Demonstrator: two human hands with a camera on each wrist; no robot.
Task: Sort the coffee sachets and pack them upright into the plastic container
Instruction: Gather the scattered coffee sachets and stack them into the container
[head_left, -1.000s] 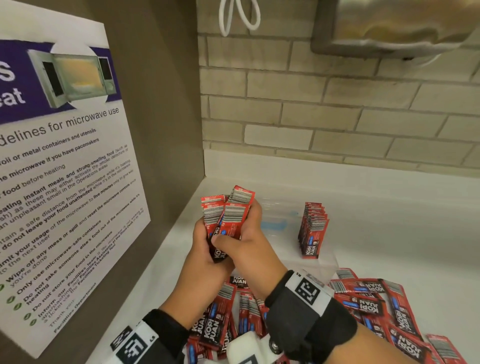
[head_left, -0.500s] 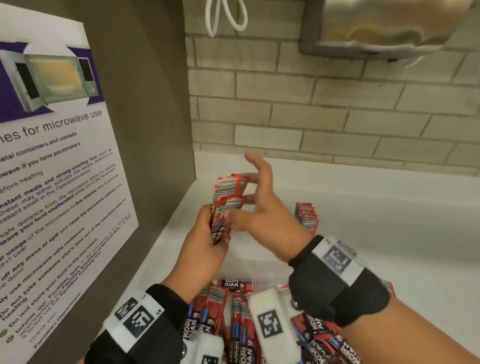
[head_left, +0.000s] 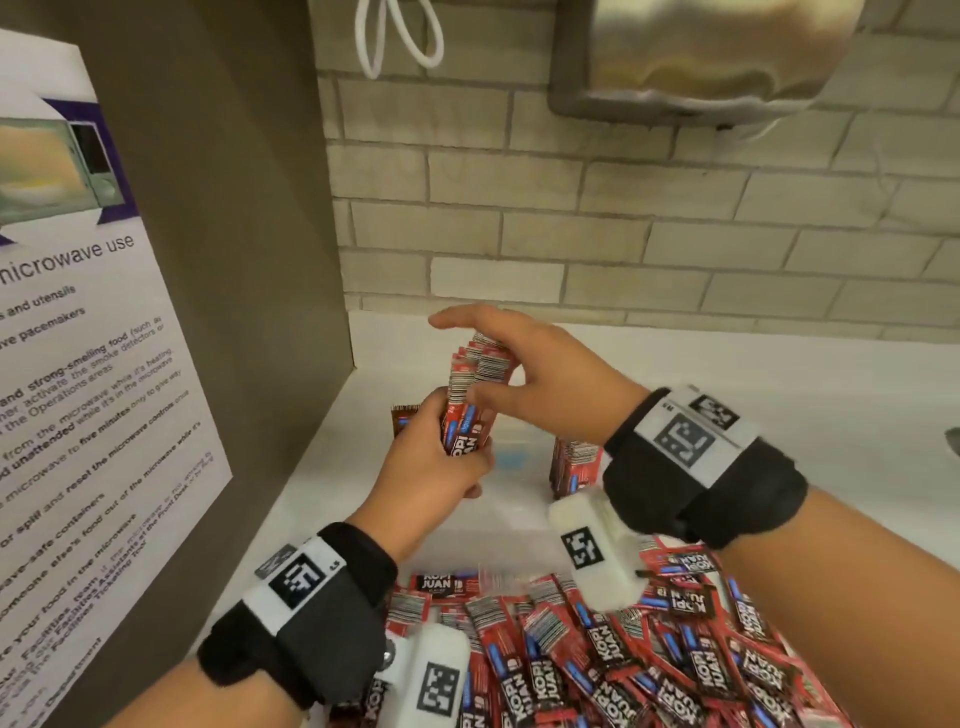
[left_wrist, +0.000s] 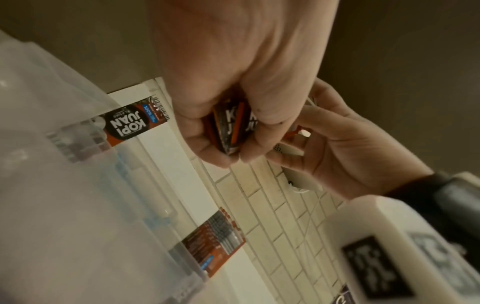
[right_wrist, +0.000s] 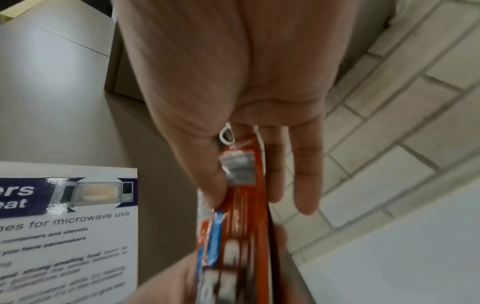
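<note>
My left hand (head_left: 452, 462) grips the lower end of an upright bundle of red coffee sachets (head_left: 475, 395) above the clear plastic container (head_left: 519, 525). My right hand (head_left: 498, 364) is at the bundle's top, fingers straight, thumb against its side. The right wrist view shows the bundle (right_wrist: 241, 205) between thumb and straight fingers (right_wrist: 306, 185). In the left wrist view my left hand (left_wrist: 228, 144) curls round the bundle (left_wrist: 231, 127). Inside the container a stack of sachets (head_left: 574, 467) stands upright at the right, and a single sachet (head_left: 404, 418) stands at the left.
A heap of loose sachets (head_left: 649, 660) lies on the white counter (head_left: 779, 441) in front of the container. A brown side panel with a microwave poster (head_left: 78, 389) closes the left. A brick wall (head_left: 623, 234) is behind, with a metal appliance (head_left: 701, 52) overhead.
The bundle has moved forward over the container. My right hand let go of its grip on the sachets and now has straight fingers at the bundle's top; the fanned sachets are squared together.
</note>
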